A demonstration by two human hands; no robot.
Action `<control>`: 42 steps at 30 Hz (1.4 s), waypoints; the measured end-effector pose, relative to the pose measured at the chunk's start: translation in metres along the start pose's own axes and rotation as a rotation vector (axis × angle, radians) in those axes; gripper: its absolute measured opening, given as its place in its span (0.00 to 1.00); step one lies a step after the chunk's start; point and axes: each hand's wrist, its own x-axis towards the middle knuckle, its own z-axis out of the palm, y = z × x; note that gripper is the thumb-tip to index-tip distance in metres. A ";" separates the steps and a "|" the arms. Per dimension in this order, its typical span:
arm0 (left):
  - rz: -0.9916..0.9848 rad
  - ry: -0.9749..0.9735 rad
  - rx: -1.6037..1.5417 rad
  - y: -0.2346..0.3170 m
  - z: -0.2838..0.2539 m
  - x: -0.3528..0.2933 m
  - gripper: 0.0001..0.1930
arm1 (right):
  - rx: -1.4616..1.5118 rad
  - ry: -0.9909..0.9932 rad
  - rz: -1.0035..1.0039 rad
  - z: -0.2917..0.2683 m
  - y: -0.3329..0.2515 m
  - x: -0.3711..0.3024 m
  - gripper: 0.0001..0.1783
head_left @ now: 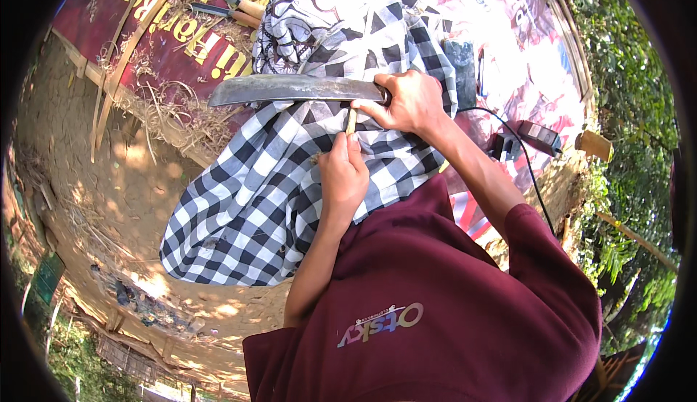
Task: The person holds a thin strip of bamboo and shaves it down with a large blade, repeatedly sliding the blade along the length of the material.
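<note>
My right hand [412, 103] is closed around the handle of a machete [298, 90]. Its long, broad blade points left across my lap, with the edge I cannot make out clearly. The right thumb presses against a thin pale wooden stick [352, 121] just below the blade's base. Gripping that stick's lower part, my left hand [343, 173] is closed close under the machete. The stick's upper end meets the blade near the handle. Beneath both hands, a black-and-white checkered cloth [239, 220] covers my legs.
Two wooden-handled blades [239, 11] lie at the far left on a maroon printed sheet [94, 10] strewn with shavings [174, 122]. A patterned cloth [287, 28] is beside them. On the right are a dark flat block [459, 71], a black cable [528, 173] and a small black device [539, 137].
</note>
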 end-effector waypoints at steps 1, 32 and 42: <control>-0.003 0.001 0.012 0.000 -0.001 -0.001 0.14 | -0.004 0.007 0.006 0.002 -0.001 0.000 0.30; -0.083 -0.099 0.011 -0.008 -0.050 -0.132 0.13 | 0.146 -0.011 0.241 0.008 0.012 0.001 0.30; -0.205 -0.089 -0.310 -0.036 -0.069 -0.129 0.15 | 0.295 0.109 0.306 0.008 0.010 0.002 0.30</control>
